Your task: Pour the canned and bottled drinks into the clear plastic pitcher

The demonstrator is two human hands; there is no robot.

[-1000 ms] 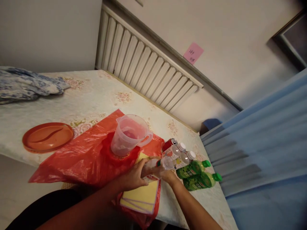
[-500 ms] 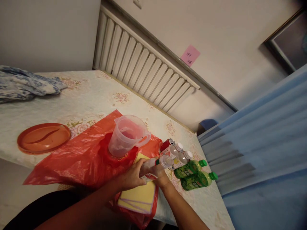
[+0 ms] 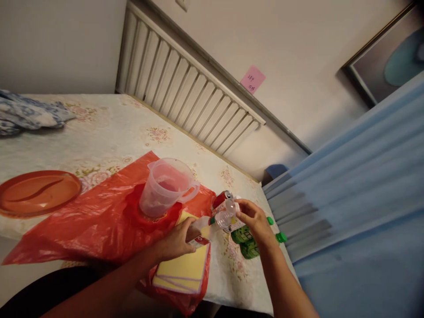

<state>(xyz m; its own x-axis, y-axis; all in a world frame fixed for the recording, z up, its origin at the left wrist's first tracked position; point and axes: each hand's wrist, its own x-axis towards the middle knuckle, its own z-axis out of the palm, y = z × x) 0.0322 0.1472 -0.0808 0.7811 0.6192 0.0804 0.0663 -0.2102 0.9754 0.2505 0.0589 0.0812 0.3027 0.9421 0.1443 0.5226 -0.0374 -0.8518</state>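
My left hand (image 3: 179, 240) is wrapped round the lower part of a clear plastic bottle (image 3: 215, 223), which is tilted with its neck toward the upper right. At the bottle's mouth, the fingers of my right hand (image 3: 253, 216) pinch a white cap (image 3: 236, 207). Left of the bottle, a translucent measuring jug (image 3: 162, 190) stands on a red scalloped dish (image 3: 132, 207). Yellow cloths (image 3: 182, 269) lie below my left hand. Behind the bottle are a red can (image 3: 221, 199) and green-labelled bottles (image 3: 249, 248), partly hidden by my right hand.
A red plastic bag (image 3: 79, 225) spreads under the dish and cloths. An orange oval lid or tray (image 3: 39, 193) lies at the left, with a blue-and-white cloth (image 3: 29, 112) beyond. A radiator (image 3: 185, 84) lines the wall; a blue curtain (image 3: 357, 190) hangs at the right.
My right hand has moved from beneath the bottle up to the cap at its mouth. The bottle remains in my left hand. The whole view has shifted, so things appear farther left.
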